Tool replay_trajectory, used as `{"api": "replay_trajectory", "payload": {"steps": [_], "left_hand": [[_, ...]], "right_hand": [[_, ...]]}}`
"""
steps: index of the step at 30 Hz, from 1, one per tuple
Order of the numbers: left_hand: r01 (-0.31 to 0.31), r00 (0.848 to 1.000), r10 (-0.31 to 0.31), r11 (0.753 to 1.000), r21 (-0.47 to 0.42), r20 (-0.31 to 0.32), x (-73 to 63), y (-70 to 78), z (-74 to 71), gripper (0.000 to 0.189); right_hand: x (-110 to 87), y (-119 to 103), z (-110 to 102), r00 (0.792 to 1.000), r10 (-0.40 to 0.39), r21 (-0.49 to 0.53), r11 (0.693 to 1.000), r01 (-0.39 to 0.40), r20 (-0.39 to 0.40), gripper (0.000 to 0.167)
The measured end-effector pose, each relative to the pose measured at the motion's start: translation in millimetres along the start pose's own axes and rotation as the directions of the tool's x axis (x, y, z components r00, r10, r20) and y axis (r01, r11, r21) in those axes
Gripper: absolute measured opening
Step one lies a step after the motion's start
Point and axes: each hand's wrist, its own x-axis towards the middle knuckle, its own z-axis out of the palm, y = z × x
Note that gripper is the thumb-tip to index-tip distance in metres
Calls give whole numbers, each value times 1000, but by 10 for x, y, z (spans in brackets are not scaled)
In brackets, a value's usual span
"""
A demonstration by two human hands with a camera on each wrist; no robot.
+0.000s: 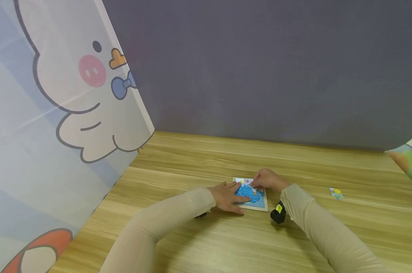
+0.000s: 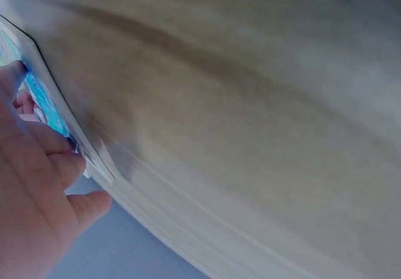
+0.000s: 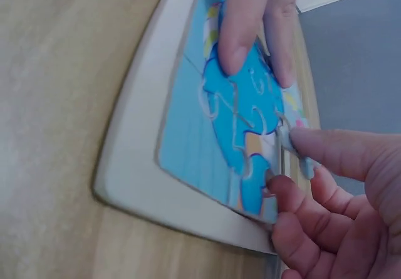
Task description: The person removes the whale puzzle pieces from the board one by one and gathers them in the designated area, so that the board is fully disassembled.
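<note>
A jigsaw puzzle point(image 3: 188, 128) with a large blue figure lies in a shallow pale tray point(image 3: 135, 141) on the table. My left hand point(image 1: 226, 197) rests on it from the left, fingers spread and fairly straight, with fingertips on the blue pieces. At the far right part of the puzzle, my right hand point(image 1: 268, 179) pinches a puzzle piece point(image 3: 292, 142) between thumb and fingers. That piece stands tilted beside the fitted pieces, over a gap near the tray's edge. In the left wrist view, the left hand point(image 2: 31, 178) covers much of the puzzle.
Loose puzzle pieces point(image 1: 336, 192) with a yellow sun lie on the wooden table point(image 1: 206, 242) to the right. A dark grey panel point(image 1: 260, 76) rises behind the table. A cloth with a cartoon bird point(image 1: 79, 125) hangs along the left side.
</note>
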Motion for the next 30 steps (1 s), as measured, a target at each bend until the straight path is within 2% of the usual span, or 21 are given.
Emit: {"api": "replay_trajectory", "payload": {"steps": [2, 4, 7, 13, 23, 30], "left_hand": [[-3, 1000, 3, 1000, -6, 4, 4, -4, -2, 59], [-4, 1000, 4, 1000, -12, 9, 1, -4, -6, 59], [-5, 1000, 5, 1000, -15, 13, -9, 0, -12, 59], [4, 1000, -4, 1000, -1, 18, -25, 20, -33, 59], [12, 1000, -12, 999, 50, 1, -16, 26, -39, 58], [8, 1000, -9, 998, 65, 5, -11, 26, -37, 59]], "right_hand": [[-7, -25, 0, 1000, 13, 40, 999, -14, 6, 14], [-12, -47, 3, 1000, 24, 59, 998, -25, 13, 18], [-13, -65, 9, 999, 22, 49, 999, -24, 23, 23], [-16, -72, 12, 999, 21, 15, 1000, -21, 24, 14], [-21, -83, 15, 1000, 21, -11, 1000, -21, 5, 13], [-18, -67, 17, 1000, 26, 8, 1000, -26, -11, 13]]}}
